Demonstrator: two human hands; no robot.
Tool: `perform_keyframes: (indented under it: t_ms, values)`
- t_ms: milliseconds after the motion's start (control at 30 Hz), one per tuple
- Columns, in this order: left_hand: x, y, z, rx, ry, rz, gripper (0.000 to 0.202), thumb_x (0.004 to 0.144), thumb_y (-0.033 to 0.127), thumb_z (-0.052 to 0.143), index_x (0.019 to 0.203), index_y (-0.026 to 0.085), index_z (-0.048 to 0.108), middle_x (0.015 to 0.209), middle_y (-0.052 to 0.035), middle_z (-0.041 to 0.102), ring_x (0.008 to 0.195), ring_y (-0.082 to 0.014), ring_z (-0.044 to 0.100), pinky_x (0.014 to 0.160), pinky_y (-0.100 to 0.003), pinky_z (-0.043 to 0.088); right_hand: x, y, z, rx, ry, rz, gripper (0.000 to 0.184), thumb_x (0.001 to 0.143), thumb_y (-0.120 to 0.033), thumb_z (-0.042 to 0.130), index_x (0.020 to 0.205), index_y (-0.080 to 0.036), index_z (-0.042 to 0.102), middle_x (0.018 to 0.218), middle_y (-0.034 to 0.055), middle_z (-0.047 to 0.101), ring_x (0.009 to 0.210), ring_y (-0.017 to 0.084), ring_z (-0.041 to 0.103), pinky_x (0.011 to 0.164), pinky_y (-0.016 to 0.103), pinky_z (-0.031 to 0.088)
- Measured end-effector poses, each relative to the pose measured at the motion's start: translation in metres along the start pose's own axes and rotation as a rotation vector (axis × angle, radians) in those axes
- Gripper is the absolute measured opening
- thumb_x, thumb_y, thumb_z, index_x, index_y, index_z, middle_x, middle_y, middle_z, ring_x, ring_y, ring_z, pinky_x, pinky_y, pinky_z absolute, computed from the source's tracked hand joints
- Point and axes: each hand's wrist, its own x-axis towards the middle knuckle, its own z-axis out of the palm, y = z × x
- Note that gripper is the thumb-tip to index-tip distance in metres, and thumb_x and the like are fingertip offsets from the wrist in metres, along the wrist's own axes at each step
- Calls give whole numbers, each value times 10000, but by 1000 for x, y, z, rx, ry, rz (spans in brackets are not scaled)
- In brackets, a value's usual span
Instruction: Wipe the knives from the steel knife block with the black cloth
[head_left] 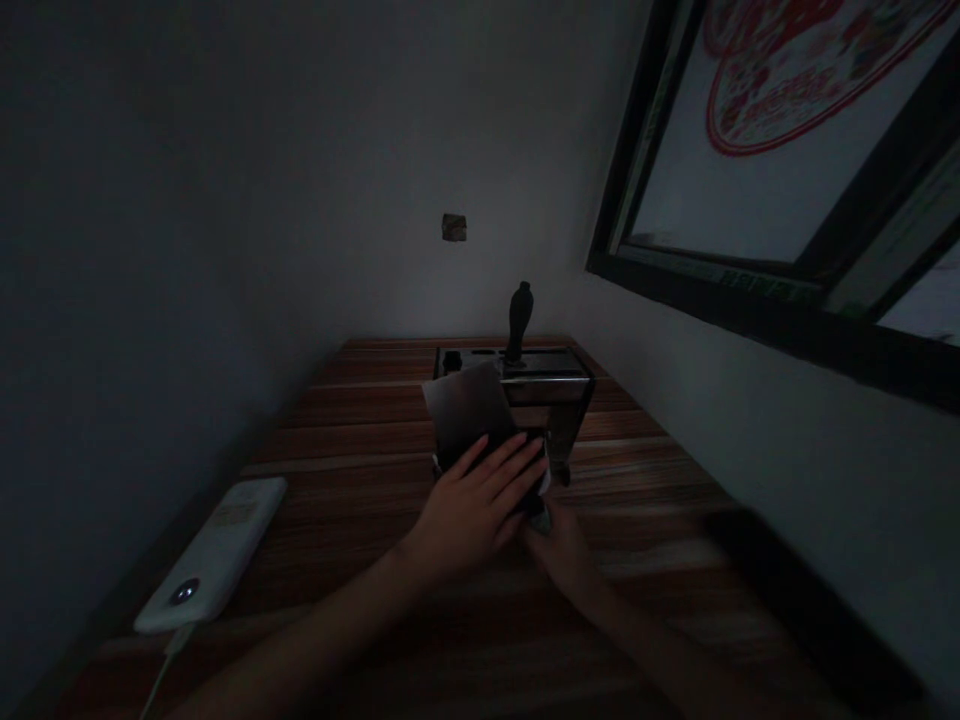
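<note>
A wide, flat metal blade, which looks like a cleaver (469, 400), slants up to the left in front of the knife stand. Over its lower part lies my left hand (484, 495), fingers stretched across and the thumb tucked beneath. A dark, cloth-like piece (534, 440) shows around those fingers; its kind is hard to make out in the dim light. Low on the right, my right hand (562, 550) is closed at the handle end, its grip partly hidden by the left hand. Right behind stands a metal knife stand (547, 365) with a black-handled tool (520, 320) upright in it.
The wood-grain table (337, 440) carries a white power-bank-like device (217, 550) with a cable at the left. A long dark object (810, 600) lies at the right edge. Walls close in on both sides, with a dark-framed window (720, 270) at right.
</note>
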Motion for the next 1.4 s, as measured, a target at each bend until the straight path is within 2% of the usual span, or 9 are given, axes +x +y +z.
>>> perform_keyframes:
  t_ms: [133,300,600,733,967,1167,1300,1400]
  values:
    - [3,-16,-18,52,70,-91,522,864,307,414,1362,217,283,1443,-1,253,1334,-197,186,1093,-409,105,-1,-5,0,-35,-29,-2,287,728,-398,543,806,-129,602,649,28,609,591,161,555,549,243,451]
    - [4,-34,-34,106,164,-188,503,861,247,412,1353,214,311,1425,-32,298,1321,-218,226,1082,-436,141,-2,-4,2,-84,-50,-11,282,725,-403,538,730,-125,590,600,10,548,540,130,492,502,218,398]
    - [1,-53,-40,129,243,-304,499,869,225,388,1357,163,299,1442,-83,251,1344,-239,133,1077,-484,124,-3,-1,2,-103,-49,17,252,708,-383,553,694,-133,580,583,5,536,528,122,475,484,208,371]
    - [2,-49,-37,130,244,-295,512,866,235,397,1362,173,286,1441,-83,254,1345,-249,124,1070,-505,114,-3,-1,1,-99,-45,14,270,714,-399,548,713,-132,585,594,9,539,534,123,477,478,207,367]
    - [2,-35,-22,104,170,-236,513,864,274,415,1359,201,299,1434,-49,274,1336,-236,172,1083,-470,101,-3,-2,1,-57,-31,96,305,710,-448,553,701,-143,566,457,-41,439,386,90,377,372,198,304]
    - [1,-18,-6,56,96,-142,524,860,303,429,1358,205,300,1437,-35,273,1332,-229,189,1089,-453,96,-1,0,1,19,1,77,282,709,-427,564,693,-145,571,512,-18,516,467,113,470,426,200,363]
    - [-2,-4,4,38,46,-60,531,867,340,419,1362,209,282,1442,-14,264,1335,-204,180,1093,-425,112,0,1,2,47,-10,119,252,713,-405,545,660,-159,538,420,-44,459,405,110,450,391,200,356]
    - [-6,7,13,13,16,0,533,873,358,400,1366,204,265,1448,-4,247,1340,-190,162,1090,-415,124,0,3,2,62,-5,101,187,700,-347,520,677,-163,551,435,-22,509,459,146,527,437,227,425]
